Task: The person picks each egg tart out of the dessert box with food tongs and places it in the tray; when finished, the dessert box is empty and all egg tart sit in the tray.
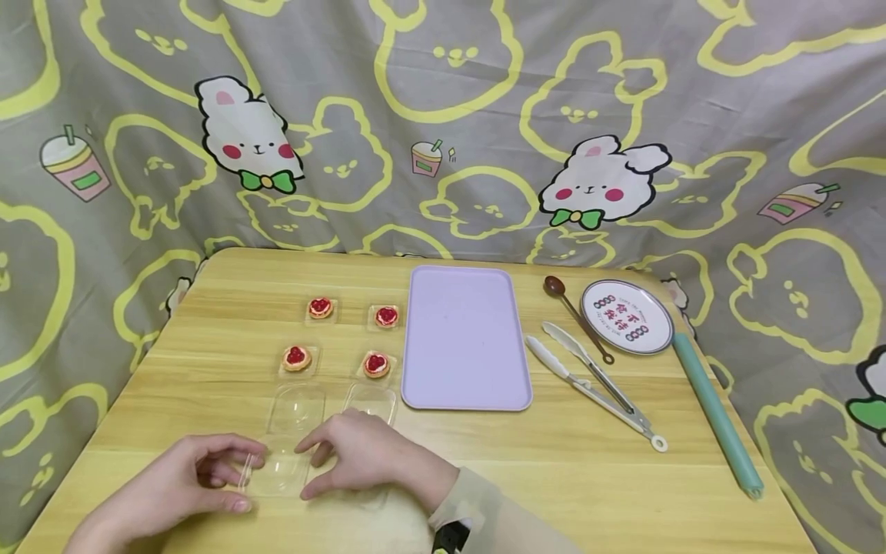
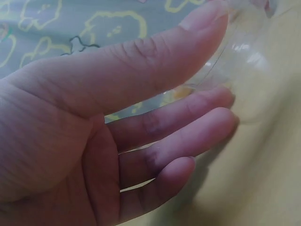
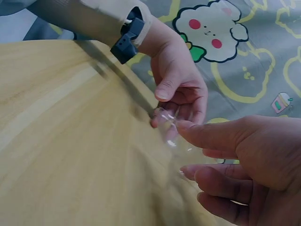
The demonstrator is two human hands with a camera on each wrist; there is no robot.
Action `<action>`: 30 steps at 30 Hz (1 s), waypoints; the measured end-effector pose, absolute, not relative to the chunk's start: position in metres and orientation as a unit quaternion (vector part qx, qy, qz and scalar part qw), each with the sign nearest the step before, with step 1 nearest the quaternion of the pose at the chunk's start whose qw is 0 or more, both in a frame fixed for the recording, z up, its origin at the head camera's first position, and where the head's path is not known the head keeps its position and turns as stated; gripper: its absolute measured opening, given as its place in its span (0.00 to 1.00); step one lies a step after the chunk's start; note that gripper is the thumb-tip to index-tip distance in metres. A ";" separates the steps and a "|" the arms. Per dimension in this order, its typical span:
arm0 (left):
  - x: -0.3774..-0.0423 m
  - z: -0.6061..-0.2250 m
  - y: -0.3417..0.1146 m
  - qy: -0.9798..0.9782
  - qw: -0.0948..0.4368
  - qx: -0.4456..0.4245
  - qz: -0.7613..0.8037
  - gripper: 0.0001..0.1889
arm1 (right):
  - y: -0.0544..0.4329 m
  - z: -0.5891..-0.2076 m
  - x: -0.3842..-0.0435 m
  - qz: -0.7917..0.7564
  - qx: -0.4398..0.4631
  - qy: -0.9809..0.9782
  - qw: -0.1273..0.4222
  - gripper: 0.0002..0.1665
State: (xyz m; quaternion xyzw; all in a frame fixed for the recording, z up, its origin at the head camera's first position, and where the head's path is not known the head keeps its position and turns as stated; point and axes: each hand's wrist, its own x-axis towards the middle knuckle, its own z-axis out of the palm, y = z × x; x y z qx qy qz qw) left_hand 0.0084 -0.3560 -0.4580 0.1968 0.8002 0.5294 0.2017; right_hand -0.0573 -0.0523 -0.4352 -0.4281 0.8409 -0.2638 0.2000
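Note:
An open clear plastic clamshell box [image 1: 279, 475] lies near the table's front, left of centre, its other half [image 1: 296, 408] farther back. My left hand [image 1: 176, 477] holds its left edge, thumb nearer me and fingers farther off. On the opposite side, my right hand [image 1: 363, 452] has thumb and fingertips at the box's edge. Thumb and fingers of my left hand [image 3: 181, 89] also show around the plastic in the right wrist view. A second clear box [image 1: 381, 402] sits partly hidden beneath my right hand. Several small red-topped tarts [image 1: 297, 358] stand behind the boxes on clear square pieces.
A lilac tray [image 1: 467, 338] lies mid-table. To its right are tongs [image 1: 602, 385], a brown spoon [image 1: 580, 319], a white plate with printed characters [image 1: 626, 317] and a green roll [image 1: 716, 415]. A patterned curtain [image 1: 484, 154] hangs behind the wooden table [image 1: 554, 477].

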 end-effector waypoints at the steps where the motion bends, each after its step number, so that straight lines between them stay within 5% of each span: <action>1: 0.009 -0.457 -0.357 0.800 0.201 0.198 0.529 0.27 | -0.050 -0.433 -0.058 -0.269 -0.428 0.839 0.201 0.32; 13: 0.018 -0.439 -0.362 0.813 0.184 0.176 0.524 0.30 | -0.001 -0.407 -0.082 -0.371 -0.424 0.806 0.181 0.31; 23: 0.008 -0.413 -0.337 0.895 -0.025 0.174 0.411 0.24 | 0.064 -0.392 -0.105 -0.460 -0.355 0.799 0.157 0.28; 30: -0.016 -0.402 -0.308 0.900 -0.045 0.188 0.391 0.24 | 0.111 -0.390 -0.115 -0.461 -0.339 0.813 0.110 0.27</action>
